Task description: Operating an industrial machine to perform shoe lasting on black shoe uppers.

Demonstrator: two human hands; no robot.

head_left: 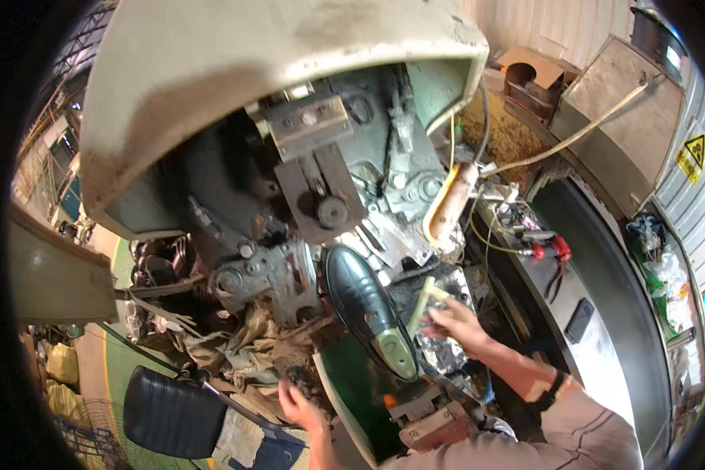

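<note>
A black leather shoe (362, 298) with a pale green last (395, 352) showing at its heel opening sits tilted in the machine, toe toward the metal clamps. To its right, my right hand (453, 323) grips a pale yellow T-shaped piece (420, 307) by its short arm. The long part of that piece lies close beside the shoe; its exact kind is unclear. My left hand (299, 406) is at the lower left, apart from the shoe. Its fingers are loosely apart, with nothing visible in them.
The machine's cream hood (290, 39) arches over a metal press block (321, 192). A worn yellow-edged lamp (450, 207) hangs to the right. Beyond are a red-handled tool (552, 249) and a phone-like black object (579, 320) on a ledge. A black chair (168, 411) stands lower left.
</note>
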